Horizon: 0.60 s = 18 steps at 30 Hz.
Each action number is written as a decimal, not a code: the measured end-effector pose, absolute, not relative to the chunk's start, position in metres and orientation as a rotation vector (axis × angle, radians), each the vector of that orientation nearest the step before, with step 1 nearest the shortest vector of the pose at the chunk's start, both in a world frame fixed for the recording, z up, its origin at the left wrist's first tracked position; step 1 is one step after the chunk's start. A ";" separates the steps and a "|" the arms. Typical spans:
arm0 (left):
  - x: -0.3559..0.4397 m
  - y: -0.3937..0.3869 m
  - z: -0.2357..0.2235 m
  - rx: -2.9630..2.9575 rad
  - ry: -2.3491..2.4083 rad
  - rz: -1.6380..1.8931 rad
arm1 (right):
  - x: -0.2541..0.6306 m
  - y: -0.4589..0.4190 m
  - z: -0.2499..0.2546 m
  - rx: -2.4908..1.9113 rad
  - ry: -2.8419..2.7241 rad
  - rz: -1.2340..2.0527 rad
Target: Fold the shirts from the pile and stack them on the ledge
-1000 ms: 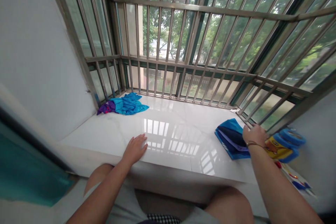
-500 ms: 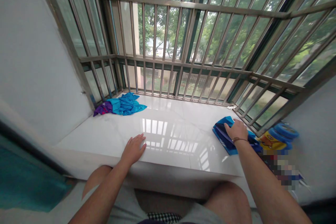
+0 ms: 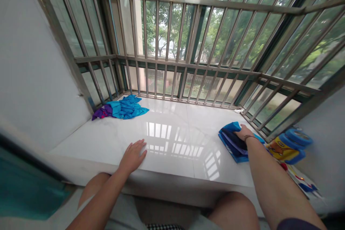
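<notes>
Blue folded cloth (image 3: 229, 134) under the right hand (image 3: 242, 133)
Whether it pinches is unclear; left hand (image 3: 132, 157) lies spread on the white sill (image 3: 167, 170).

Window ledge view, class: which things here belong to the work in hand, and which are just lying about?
Part of the work: right hand on the folded blue cloth; left hand flat on the white tile ledge.
Just lying about: crumpled blue-and-purple cloth; yellow-and-blue printed object.

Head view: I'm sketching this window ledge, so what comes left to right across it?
Crumpled blue and purple cloth → left hand → folded blue cloth → yellow and blue object
</notes>
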<state>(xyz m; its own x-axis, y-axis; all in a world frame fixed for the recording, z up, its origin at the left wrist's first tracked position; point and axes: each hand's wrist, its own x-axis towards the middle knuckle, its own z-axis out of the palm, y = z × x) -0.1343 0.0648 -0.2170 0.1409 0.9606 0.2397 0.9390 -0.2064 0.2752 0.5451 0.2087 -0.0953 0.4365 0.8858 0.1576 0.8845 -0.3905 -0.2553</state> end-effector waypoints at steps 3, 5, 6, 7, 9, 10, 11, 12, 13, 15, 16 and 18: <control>-0.135 0.065 -0.218 2.325 1.934 0.557 | 0.549 0.203 -0.093 -2.372 -1.541 -0.033; -0.135 0.065 -0.218 2.325 1.931 0.559 | 0.555 0.197 -0.087 -2.358 -1.538 -0.084; -0.135 0.065 -0.219 2.325 1.931 0.561 | 0.559 0.192 -0.083 -2.346 -1.531 -0.120; -0.135 0.065 -0.219 2.325 1.932 0.561 | 0.563 0.187 -0.079 -2.325 -1.522 -0.169; -0.135 0.066 -0.219 2.326 1.933 0.558 | 0.571 0.172 -0.074 -2.249 -1.515 -0.297; -0.135 0.066 -0.220 2.326 1.933 0.556 | 0.574 0.163 -0.075 -2.193 -1.523 -0.368; -0.135 0.066 -0.220 2.326 1.933 0.553 | 0.576 0.152 -0.078 -2.129 -1.546 -0.428; -0.135 0.066 -0.220 2.327 1.934 0.553 | 0.577 0.141 -0.083 -2.067 -1.592 -0.466; -0.135 0.066 -0.221 2.328 1.935 0.554 | 0.576 0.128 -0.090 -2.011 -1.661 -0.473; -0.134 0.066 -0.222 2.332 1.934 0.559 | 0.572 0.101 -0.110 -1.915 -1.833 -0.429; -0.134 0.066 -0.222 2.333 1.934 0.565 | 0.568 0.088 -0.120 -1.875 -1.906 -0.400; -0.133 0.066 -0.222 2.329 1.935 0.580 | 0.557 0.063 -0.142 -1.825 -1.960 -0.380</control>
